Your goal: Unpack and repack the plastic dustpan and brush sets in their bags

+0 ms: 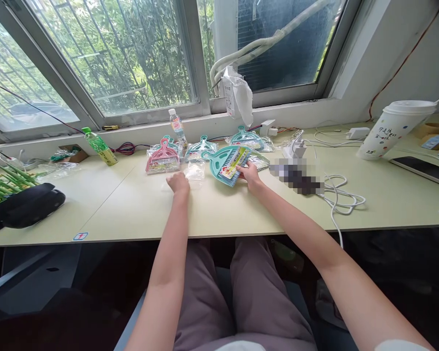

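My right hand (249,176) grips a mint-green mini dustpan and brush set (225,163) by its lower right edge. The set is tilted above the table, and a yellow printed label card (237,161) lies across it. To its left, my left hand (178,183) is closed in a fist on a clear plastic bag (195,171), whose film shows on both sides of the fingers. Behind that hand lies a pink dustpan set (163,158) in clear wrapping. More wrapped green sets, one in the middle (202,148) and one farther right (247,140), lie near the window sill.
A clear bottle (177,127) and a green-capped drink bottle (99,147) stand towards the back. White cables (346,197) and a pixelated dark object (300,178) lie on the right, before a large white cup (395,129) and a phone (424,170). A black bag (31,207) with green stalks occupies the left.
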Motion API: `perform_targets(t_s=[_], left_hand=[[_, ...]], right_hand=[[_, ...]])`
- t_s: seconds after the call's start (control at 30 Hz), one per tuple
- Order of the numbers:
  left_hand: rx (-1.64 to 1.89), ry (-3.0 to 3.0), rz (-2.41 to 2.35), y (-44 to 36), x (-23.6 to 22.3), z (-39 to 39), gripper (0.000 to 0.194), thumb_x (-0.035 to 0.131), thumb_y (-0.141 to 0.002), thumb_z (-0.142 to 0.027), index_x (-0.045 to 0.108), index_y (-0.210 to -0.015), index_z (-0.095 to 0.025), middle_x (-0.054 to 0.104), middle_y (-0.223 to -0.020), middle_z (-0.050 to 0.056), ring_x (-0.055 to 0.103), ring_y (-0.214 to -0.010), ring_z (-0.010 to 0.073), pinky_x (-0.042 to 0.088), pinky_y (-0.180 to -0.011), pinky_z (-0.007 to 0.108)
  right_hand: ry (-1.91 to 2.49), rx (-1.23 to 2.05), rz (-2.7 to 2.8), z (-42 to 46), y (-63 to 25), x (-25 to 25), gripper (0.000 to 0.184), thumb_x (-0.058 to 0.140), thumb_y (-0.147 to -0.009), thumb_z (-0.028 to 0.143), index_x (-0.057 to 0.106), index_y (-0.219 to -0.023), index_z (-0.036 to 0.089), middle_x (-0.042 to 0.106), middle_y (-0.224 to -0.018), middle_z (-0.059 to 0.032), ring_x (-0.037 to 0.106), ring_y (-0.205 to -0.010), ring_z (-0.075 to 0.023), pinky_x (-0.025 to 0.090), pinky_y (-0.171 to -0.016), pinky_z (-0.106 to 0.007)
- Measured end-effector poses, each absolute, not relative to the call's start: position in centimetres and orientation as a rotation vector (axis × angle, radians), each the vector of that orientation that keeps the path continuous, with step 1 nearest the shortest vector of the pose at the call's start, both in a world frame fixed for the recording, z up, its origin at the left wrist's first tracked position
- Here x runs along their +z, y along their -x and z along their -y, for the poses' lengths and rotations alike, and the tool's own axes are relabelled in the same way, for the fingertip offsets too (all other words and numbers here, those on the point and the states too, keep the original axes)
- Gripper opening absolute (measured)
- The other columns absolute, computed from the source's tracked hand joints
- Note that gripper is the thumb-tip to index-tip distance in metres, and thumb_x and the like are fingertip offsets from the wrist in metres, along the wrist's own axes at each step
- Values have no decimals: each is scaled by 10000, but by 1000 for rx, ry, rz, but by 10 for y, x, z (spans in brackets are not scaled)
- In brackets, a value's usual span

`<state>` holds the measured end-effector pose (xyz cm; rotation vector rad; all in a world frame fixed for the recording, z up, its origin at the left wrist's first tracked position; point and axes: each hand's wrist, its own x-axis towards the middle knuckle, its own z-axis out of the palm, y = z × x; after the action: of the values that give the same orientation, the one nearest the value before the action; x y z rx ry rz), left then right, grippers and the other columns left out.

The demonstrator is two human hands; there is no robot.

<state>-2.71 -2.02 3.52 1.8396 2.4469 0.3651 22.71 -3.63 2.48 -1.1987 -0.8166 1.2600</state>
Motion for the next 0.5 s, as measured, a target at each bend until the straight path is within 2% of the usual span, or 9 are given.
perform_targets(t_s=[0.07,0.2,0.33,0.5], left_hand=[[316,-1802,-2505,28,38,19,232,530,-807,-130,697,-968,-129,666,-1051,214,622,-1043,339,409,-925,464],[385,-1828,-2485,26,41,19,165,579,-798,-147,719,-884,-130,679,-987,197,637,-971,323,438,-852,408],[597,-1754,-2441,23,40,19,199,573,-850,-243,735,-929,-158,685,-973,181,624,-979,331,450,-815,404],[754,-1713,-2423,20,37,20,240,506,-898,-255,718,-981,-181,687,-1003,161,618,-994,320,437,-829,403]], right_hand=[[1199,1268,821,36,-227,25,240,627,-771,129,566,-986,216,718,-938,-42,706,-838,-199,611,-807,-401],[1209,1262,853,34,-228,24,249,663,-745,136,576,-966,214,710,-975,-51,703,-834,-204,610,-798,-410],[1198,1268,864,33,-230,26,235,661,-744,137,586,-956,206,711,-960,-51,701,-805,-197,608,-793,-408],[1078,1374,971,37,-229,33,248,682,-750,173,614,-987,198,723,-918,-44,703,-778,-185,603,-795,-389]])
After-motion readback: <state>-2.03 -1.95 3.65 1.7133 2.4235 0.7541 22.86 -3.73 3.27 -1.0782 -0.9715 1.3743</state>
